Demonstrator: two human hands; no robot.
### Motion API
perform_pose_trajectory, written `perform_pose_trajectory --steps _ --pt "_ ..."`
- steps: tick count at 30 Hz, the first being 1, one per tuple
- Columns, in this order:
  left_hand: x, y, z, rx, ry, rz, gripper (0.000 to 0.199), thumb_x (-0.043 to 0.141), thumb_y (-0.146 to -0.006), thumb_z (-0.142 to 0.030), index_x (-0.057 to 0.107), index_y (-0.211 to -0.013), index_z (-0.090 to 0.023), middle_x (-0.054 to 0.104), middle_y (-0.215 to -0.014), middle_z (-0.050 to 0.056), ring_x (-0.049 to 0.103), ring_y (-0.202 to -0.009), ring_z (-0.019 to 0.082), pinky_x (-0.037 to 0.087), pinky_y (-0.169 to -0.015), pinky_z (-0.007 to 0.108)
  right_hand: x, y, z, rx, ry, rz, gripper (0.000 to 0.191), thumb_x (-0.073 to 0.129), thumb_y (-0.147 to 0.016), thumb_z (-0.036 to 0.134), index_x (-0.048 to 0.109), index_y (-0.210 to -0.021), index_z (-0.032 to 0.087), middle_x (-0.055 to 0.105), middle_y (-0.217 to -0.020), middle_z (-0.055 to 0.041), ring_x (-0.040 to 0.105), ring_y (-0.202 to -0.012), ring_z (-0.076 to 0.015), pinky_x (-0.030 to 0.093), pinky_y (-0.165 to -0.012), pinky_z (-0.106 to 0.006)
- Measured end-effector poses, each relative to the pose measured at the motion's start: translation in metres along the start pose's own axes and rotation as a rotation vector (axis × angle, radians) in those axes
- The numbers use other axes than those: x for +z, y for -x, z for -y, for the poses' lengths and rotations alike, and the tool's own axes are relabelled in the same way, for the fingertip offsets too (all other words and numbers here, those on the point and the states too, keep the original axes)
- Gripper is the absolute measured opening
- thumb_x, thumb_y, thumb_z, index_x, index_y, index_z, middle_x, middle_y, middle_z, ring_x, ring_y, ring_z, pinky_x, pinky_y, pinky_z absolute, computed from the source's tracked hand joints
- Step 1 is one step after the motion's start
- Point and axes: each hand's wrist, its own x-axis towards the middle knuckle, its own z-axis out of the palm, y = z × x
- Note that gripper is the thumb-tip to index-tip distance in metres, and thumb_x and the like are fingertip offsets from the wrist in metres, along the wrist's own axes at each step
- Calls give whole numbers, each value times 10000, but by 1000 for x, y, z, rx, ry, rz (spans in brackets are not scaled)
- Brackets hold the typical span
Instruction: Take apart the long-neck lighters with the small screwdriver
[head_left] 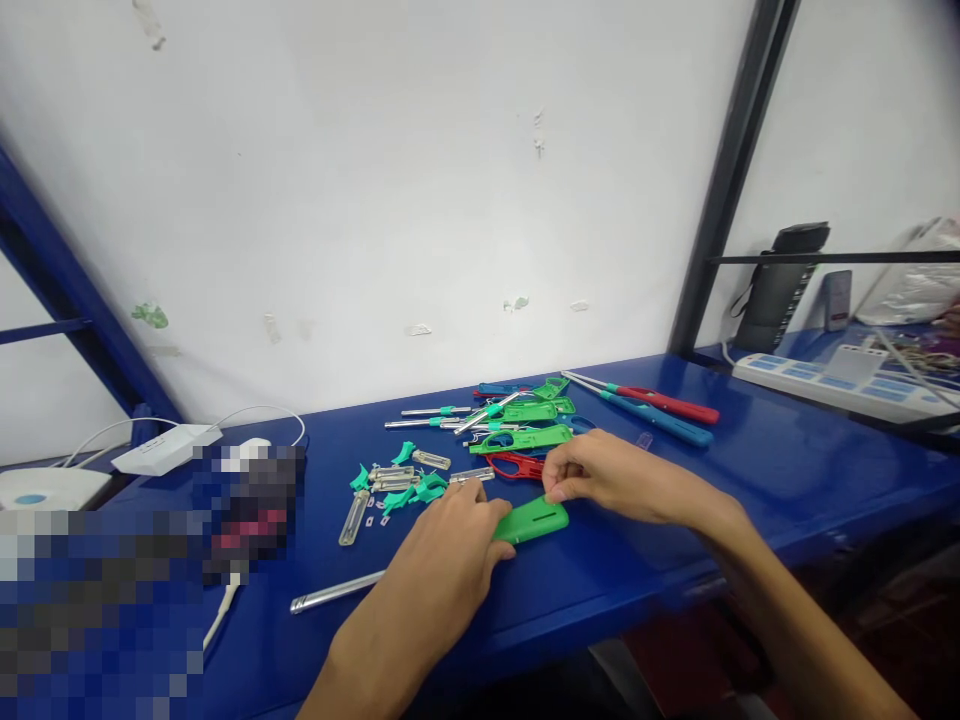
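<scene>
A green lighter body with a long metal tube lies low over the blue table near its front edge. Wrapped round its left part is my left hand, which hides the joint with the tube. The fingertips of my right hand are pinched at the top edge of its right end. Behind my hands lie green half shells, a red handle piece and metal tubes. Clear tanks, green triggers and tiny clear pieces are spread to the left of them.
Two long lighters, one red and one blue, lie at the back right. A power strip is beyond the dark rack post. White cables and a white box are at the left, beside a pixelated area.
</scene>
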Motion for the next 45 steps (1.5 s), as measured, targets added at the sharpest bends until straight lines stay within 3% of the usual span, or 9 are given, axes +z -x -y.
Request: perform_pose_trajectory --steps 9,13,19,25,28,31,36,41,45 --pt "4 2 3 23 8 -11 330 603 -1015 -237 684 -1329 -178 647 -1256 148 623 -1202 309 493 -1059 478 -4 1 4 13 -17 -169 241 594 -970 390 704 -837 221 680 -724 16 607 -663 -166 419 -620 -262" --pt "0 2 -1 -7 -14 9 336 597 -1013 -220 683 -1334 -169 648 -1259 163 622 -1212 326 504 -1041 478 7 -21 16 -13 42 -281 222 574 -980 341 710 -868 208 746 -842 -13 662 -757 -179 446 -684 -271" --pt "2 3 0 -6 -9 -16 351 625 -995 -225 681 -1341 -198 665 -1264 158 627 -1223 339 514 -1038 496 23 -94 46 -100 193 -102 149 671 -946 263 757 -853 185 762 -805 -36 698 -768 -188 493 -712 -291" --pt "14 9 3 78 -68 -103 311 516 -985 -154 705 -1232 -140 650 -1283 192 619 -1226 349 516 -1042 518 40 -122 49 -103 332 -9 337 651 -1003 365 631 -1286 182 660 -1283 -93 688 -1051 -233 598 -884 -446" --pt "16 12 4 127 -123 -119 413 481 -916 -108 670 -1283 -89 635 -1315 229 587 -1276 377 495 -1071 534 40 -116 48 -124 362 -42 217 616 -1018 333 715 -1115 167 738 -1106 -79 709 -955 -220 574 -860 -401" --pt "13 16 4 128 -129 -86 526 472 -891 -93 583 -1403 -43 624 -1356 248 593 -1278 387 496 -1074 536 32 -101 53 -150 368 -121 274 531 -1040 297 768 -963 183 785 -972 -99 723 -921 -251 512 -827 -353" --pt "4 20 5 81 -90 -28 537 415 -965 -56 479 -1498 -62 613 -1404 220 597 -1293 344 503 -1072 488 20 -45 54 -123 328 -304 338 391 -1084 289 712 -1142 203 762 -1153 -106 689 -1054 -271 466 -896 -364" --pt "0 20 9 37 -60 -33 390 507 -990 -106 582 -1373 -102 622 -1385 187 606 -1255 327 503 -1051 475 12 11 26 1 228 -119 296 577 -1006 455 709 -1212 288 741 -1187 -53 668 -1076 -284 463 -912 -368" --pt "-2 19 9 -3 -47 -36 208 533 -1002 -135 664 -1164 -139 680 -1233 149 656 -1108 299 534 -949 451 11 17 9 57 176 12 483 727 -899 464 648 -1356 329 714 -1138 -50 654 -1033 -292 465 -892 -374"
